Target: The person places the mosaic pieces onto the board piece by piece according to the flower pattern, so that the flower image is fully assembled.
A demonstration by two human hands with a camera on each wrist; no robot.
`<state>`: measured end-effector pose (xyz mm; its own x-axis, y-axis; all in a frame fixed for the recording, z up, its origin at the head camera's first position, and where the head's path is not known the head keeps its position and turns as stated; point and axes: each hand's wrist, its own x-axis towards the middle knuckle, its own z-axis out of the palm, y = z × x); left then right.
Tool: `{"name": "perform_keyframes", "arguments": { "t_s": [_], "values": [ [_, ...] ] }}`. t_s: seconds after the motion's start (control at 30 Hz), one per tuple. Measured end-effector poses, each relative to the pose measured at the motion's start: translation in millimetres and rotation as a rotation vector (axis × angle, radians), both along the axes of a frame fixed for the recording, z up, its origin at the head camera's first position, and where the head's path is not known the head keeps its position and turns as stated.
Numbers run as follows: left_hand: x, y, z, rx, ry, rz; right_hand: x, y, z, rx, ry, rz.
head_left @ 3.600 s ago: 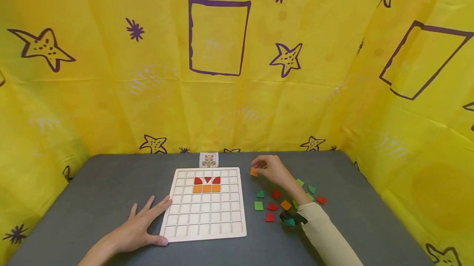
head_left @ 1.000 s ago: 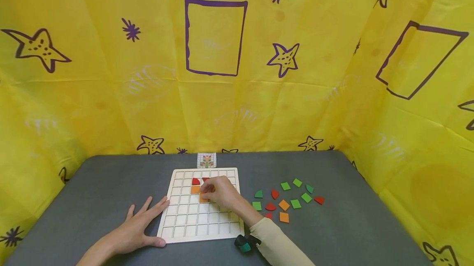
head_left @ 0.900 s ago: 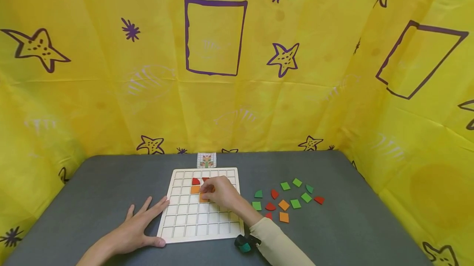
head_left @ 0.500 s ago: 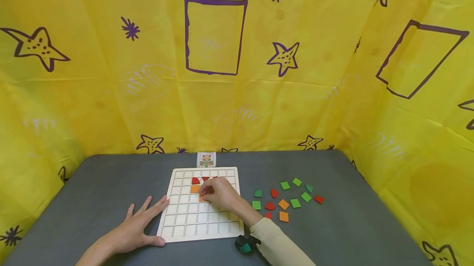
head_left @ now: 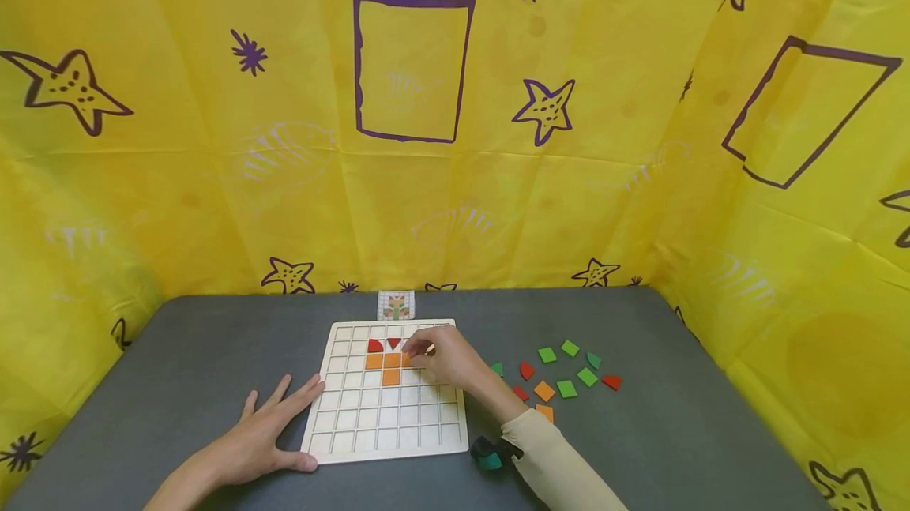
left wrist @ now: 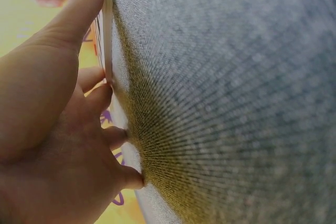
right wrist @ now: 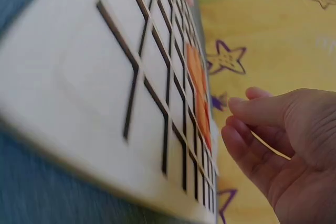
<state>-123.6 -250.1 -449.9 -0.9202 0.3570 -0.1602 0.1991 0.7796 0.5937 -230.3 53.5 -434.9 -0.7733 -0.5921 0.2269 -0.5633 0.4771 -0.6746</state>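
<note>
A wooden grid board lies on the table, with an orange square tile set below a row of orange tiles. Above that row sit a red quarter-round tile and a red triangle tile. My left hand spreads its fingers, with thumb and index finger touching the board's left edge. Over the board's upper right hovers my right hand; in the right wrist view, its bent fingers hold nothing. In the head view this hand hides some cells and part of the rightmost orange tile.
A small pattern card lies beyond the board's far edge. To the right are several loose green tiles, red tiles and orange tiles, some partly hidden by the right forearm. A yellow patterned cloth stands behind the table.
My right hand brought an orange square from the right of the board, set it below the orange row, let go, and moved up and right. The left hand has kept its place.
</note>
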Motion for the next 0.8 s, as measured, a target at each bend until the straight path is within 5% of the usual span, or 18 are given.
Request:
{"name": "perform_keyframes", "arguments": {
  "t_s": [0.8],
  "values": [
    [1.2,-1.8,-0.9,-0.001,0.023,-0.01,-21.3,124,1.3,0.055,0.078,-0.21]
  ]
}}
